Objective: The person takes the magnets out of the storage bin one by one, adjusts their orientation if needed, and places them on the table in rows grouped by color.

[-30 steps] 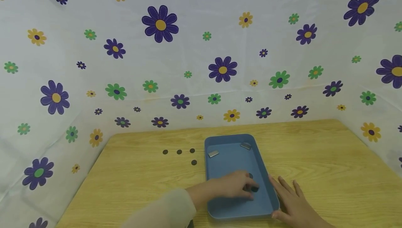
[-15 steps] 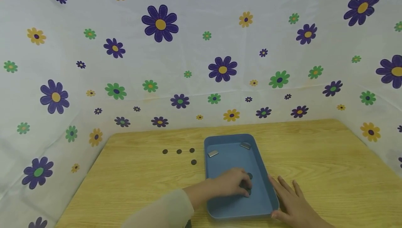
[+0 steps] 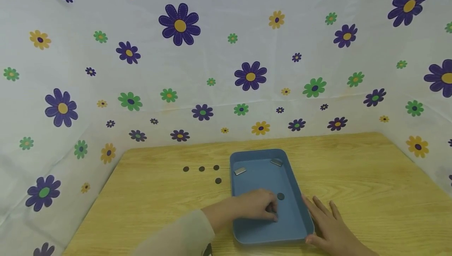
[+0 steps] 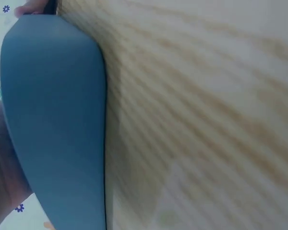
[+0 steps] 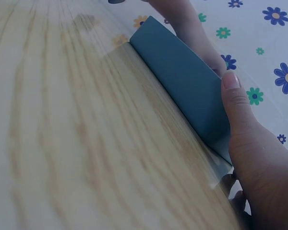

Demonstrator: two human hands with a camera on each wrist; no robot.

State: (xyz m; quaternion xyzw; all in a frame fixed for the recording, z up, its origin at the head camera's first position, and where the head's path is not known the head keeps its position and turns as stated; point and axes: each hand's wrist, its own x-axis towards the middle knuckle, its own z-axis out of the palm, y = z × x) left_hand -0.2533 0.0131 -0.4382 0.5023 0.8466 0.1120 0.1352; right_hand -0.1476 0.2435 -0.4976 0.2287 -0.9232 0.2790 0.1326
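Note:
My left hand (image 3: 252, 204) reaches into a blue tray (image 3: 261, 233), fingers curled down and thumb close to them, pinching a small dark disc that the fingers mostly hide. Another dark disc (image 3: 280, 196) lies on the tray floor just beyond the fingertips. My right hand (image 3: 328, 224) rests along the tray's right side near its front corner, fingers spread and fairly straight. In the right wrist view its thumb (image 5: 237, 96) touches the rim of the tray (image 5: 182, 76). The tray wall (image 4: 57, 120) covers most of the left hand in the left wrist view.
Two silvery rectangular pieces, a left one (image 3: 240, 171) and a right one (image 3: 276, 162), lie at the tray's far end. On the wooden table (image 3: 159, 209), left of the tray, are several dark discs (image 3: 201, 169). A flowered cloth (image 3: 212, 52) hangs behind and at the sides.
My left hand has drawn slightly left inside the tray, its fingers closing over the nearer dark disc, which went out of sight beneath them. The right hand has stayed by the tray.

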